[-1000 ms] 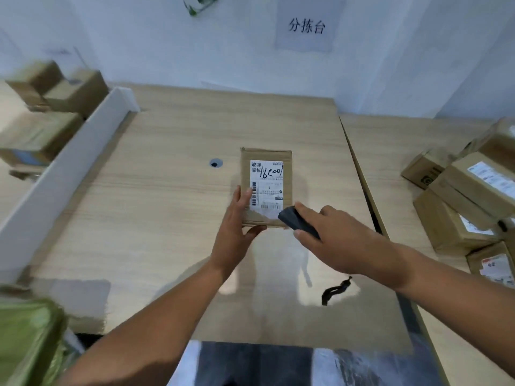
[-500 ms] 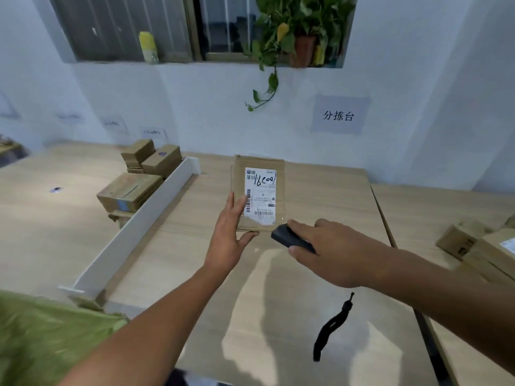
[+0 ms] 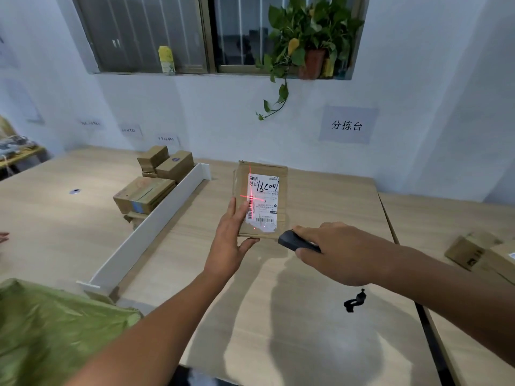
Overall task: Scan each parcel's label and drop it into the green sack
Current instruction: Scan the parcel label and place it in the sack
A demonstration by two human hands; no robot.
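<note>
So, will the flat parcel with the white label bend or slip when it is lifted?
Probably stiff: the parcel is a flat cardboard box with straight edges. Likely light, as the left hand steadies it with flat fingers alone. Flat, so it should not roll.

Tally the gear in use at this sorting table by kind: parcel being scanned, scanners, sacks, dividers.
Parcel, left hand on it: 1
Scanner, in right hand: 1
Green sack: 1
White divider: 1
Total: 4
</note>
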